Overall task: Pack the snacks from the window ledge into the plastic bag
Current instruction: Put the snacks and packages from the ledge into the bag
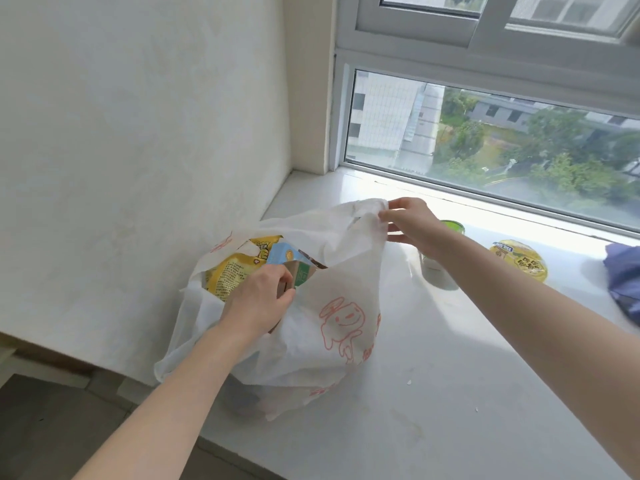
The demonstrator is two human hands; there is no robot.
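A white plastic bag (332, 327) with a red cartoon print stands on the white window ledge (450, 393), its mouth held wide. My right hand (412, 223) pinches the bag's far handle and lifts it. My left hand (259, 306) reaches into the mouth and grips a brown carton (301, 271). Inside the bag lie a yellow snack packet (228, 275) and a light blue carton (282, 254). A yellow-lidded snack cup (519, 259) sits on the ledge to the right. A green-lidded jar (438, 258) stands partly hidden behind my right forearm.
A blue cloth (623, 282) lies at the right edge of the ledge. The window (485, 140) runs along the back and a white wall (138, 150) closes the left side. The ledge's front edge drops to a tiled floor (52, 427).
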